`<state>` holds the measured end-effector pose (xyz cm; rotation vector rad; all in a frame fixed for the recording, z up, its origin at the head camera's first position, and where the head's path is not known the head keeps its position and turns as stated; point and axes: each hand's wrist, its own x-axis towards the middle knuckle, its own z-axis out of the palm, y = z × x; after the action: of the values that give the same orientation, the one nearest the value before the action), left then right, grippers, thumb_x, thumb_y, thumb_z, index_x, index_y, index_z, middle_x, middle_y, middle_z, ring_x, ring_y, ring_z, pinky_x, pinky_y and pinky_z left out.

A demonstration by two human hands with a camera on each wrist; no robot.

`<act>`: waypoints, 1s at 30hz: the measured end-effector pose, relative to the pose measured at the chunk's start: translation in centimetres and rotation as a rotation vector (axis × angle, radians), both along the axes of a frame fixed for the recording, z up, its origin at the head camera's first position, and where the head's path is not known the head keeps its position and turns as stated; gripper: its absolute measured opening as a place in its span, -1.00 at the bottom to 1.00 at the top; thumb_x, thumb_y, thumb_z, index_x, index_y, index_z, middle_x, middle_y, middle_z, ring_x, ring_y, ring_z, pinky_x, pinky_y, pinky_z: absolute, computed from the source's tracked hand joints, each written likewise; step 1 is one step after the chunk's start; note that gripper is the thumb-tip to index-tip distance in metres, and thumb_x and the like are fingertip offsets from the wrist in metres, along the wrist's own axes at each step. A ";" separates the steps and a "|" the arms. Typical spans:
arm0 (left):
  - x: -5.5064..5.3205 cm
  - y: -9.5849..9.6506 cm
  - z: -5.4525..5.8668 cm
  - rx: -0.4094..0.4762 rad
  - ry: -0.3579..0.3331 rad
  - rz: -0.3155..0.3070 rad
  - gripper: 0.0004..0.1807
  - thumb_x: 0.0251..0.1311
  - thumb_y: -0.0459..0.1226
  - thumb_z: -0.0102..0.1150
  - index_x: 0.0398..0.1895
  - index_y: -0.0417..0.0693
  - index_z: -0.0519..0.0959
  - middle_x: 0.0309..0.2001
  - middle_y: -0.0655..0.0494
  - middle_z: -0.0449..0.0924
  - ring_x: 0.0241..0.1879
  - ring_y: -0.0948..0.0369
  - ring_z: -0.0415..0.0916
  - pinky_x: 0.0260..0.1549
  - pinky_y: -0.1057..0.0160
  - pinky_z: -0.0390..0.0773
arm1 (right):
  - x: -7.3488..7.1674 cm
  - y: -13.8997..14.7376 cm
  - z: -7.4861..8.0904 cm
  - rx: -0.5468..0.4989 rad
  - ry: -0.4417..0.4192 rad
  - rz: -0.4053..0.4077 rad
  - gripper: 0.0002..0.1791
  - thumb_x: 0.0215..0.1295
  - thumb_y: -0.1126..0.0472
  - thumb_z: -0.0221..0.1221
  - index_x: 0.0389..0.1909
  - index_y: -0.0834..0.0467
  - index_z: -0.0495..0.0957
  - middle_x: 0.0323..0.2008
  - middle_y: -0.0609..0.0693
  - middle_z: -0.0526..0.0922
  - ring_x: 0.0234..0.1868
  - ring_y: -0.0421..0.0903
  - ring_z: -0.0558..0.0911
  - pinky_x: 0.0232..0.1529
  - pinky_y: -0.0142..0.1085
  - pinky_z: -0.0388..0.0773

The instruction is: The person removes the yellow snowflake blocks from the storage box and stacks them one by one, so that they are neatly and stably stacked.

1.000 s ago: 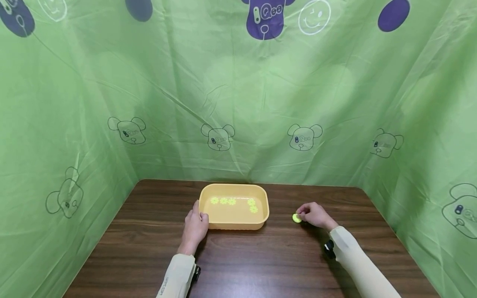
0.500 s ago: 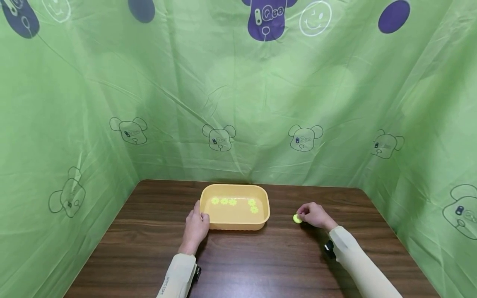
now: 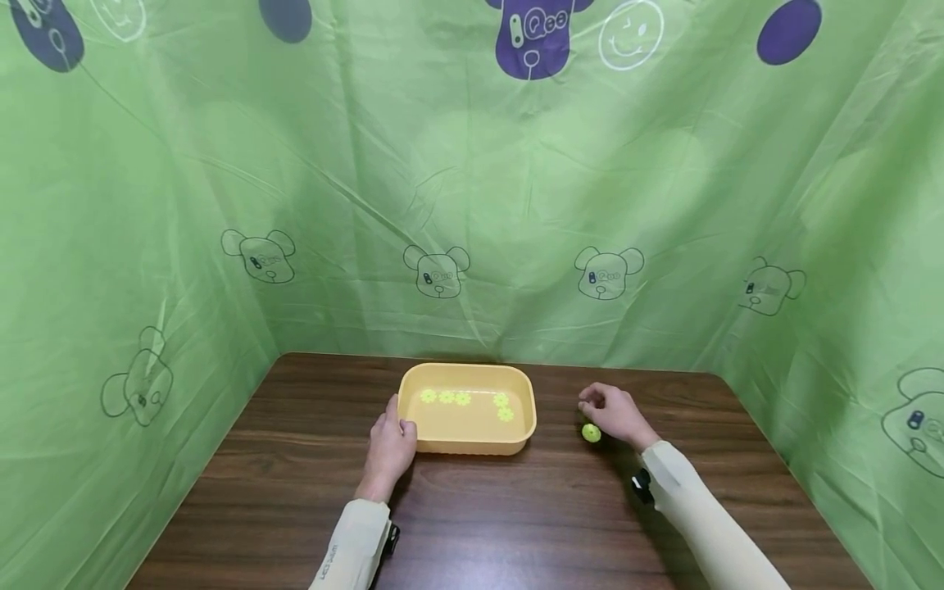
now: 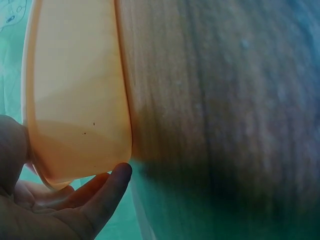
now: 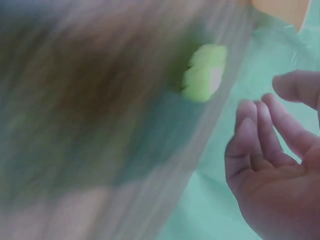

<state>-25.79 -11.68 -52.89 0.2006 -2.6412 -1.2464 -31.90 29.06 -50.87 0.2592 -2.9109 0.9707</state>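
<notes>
while a yellow tray (image 3: 468, 448) is gripped at its left end by the left hand (image 3: 391, 452), the right hand (image 3: 618, 413) is held loosely curved, thumb apart from fingers.
one small yellow-green piece (image 3: 592, 433) is found on the dark wood table (image 3: 501, 508), right of the tray, near the right hand but untouched; five yellow-green flower shapes (image 3: 447, 397) are seen inside the tray, in two groups.

My head camera looks forward and down from well back, the tray (image 3: 460, 424) at six o'clock. Wrist cameras look closely across the table (image 4: 225, 75), my left hand (image 4: 65, 207) at eight o'clock, my right hand (image 5: 280, 185) at four. All three share the tray.
</notes>
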 end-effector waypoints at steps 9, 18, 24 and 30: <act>-0.1 0.0 0.2 -0.021 0.014 -0.004 -0.34 0.35 -0.32 -0.13 0.53 -0.33 0.17 0.26 -0.46 0.45 0.22 -0.29 0.47 0.18 -0.22 0.46 | -1.8 -6.6 2.2 -0.131 0.168 0.051 -0.84 0.31 0.23 0.24 -0.16 0.18 0.70 -0.35 -0.03 0.70 -0.30 -0.12 0.60 -0.24 -0.26 0.52; 0.0 -0.1 -0.1 -0.012 -0.008 -0.006 -0.34 0.36 -0.31 -0.15 0.54 -0.29 0.16 0.28 -0.42 0.44 0.23 -0.28 0.47 0.15 -0.21 0.47 | -3.2 -15.7 2.2 -0.141 0.065 0.108 -0.83 0.27 0.22 0.26 -0.19 0.19 0.72 -0.35 -0.04 0.72 -0.32 -0.17 0.63 -0.17 -0.26 0.60; -0.1 -0.1 -0.2 -0.009 -0.009 -0.010 -0.33 0.36 -0.30 -0.17 0.55 -0.26 0.16 0.28 -0.41 0.44 0.23 -0.29 0.47 0.13 -0.22 0.48 | -3.2 -19.6 1.2 -0.138 -0.079 0.049 -0.81 0.18 0.19 0.32 -0.25 0.20 0.73 -0.30 0.03 0.75 -0.36 -0.14 0.63 -0.26 -0.25 0.60; -0.1 0.0 -0.1 -0.008 -0.014 -0.005 -0.33 0.36 -0.29 -0.17 0.55 -0.25 0.15 0.30 -0.41 0.43 0.25 -0.29 0.45 0.15 -0.23 0.47 | -3.6 -21.4 -0.2 -0.114 -0.137 0.010 -0.86 0.09 0.23 0.41 -0.45 0.19 0.64 -0.44 -0.02 0.65 -0.50 -0.19 0.46 -0.41 -0.34 0.43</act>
<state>-25.87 -11.73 -52.97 0.2021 -2.6601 -1.2410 -35.49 7.65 -51.03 0.2096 -2.9635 1.1964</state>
